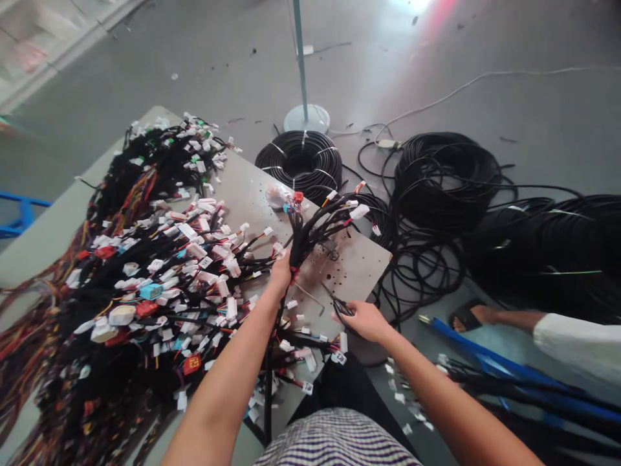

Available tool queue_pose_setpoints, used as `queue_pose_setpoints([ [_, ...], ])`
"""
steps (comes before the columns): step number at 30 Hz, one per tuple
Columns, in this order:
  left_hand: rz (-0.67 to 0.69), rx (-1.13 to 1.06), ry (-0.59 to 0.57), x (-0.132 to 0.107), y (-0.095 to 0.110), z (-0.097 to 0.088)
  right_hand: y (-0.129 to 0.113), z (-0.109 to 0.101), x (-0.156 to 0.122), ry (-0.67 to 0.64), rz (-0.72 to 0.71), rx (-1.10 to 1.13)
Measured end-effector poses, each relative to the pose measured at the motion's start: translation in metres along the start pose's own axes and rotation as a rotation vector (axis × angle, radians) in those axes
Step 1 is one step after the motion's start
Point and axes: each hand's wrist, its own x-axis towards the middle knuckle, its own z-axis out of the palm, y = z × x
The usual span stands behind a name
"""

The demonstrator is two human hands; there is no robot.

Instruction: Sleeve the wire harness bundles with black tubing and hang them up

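While the left hand (280,275) grips a wire harness bundle (297,241) near the worktop's front edge, the right hand (366,321) holds black-handled scissors (341,309) just beside it. Left fingers wrap tightly round the black wires, pressed together; right fingers curl close around the handles, the exact finger placement partly hidden. The bundle's long axis runs nearly upright through the left fist, its upper end fanning up and right into white plastic connectors, while a black tail drops toward the bottom of the view. The worktop (361,272) is a grey sheet, scorched with dark marks near the scissors, with a thin metal rod (308,298) lying on it. Across its left side lies a dense heap of finished harnesses (160,272): black and multicoloured wires, white connectors, and some red and blue ones. Small white tags and a red label (192,364) carry marks too small to read. Coils of black cable (298,162) lie beyond the far edge on the grey floor, near a fan base (306,118). To the right, blue tubing (490,359) lies near another person's sandalled foot (470,317).
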Motion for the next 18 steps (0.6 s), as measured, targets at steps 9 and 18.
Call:
queue_pose_setpoints([
  [9,0.061,-0.008,-0.091,-0.013,0.008,-0.010,-0.042,-0.027,0.040,-0.510,-0.169,0.776],
  [18,-0.002,0.189,0.145,-0.012,0.023,-0.004,-0.080,-0.051,0.062,-0.438,-0.025,0.527],
])
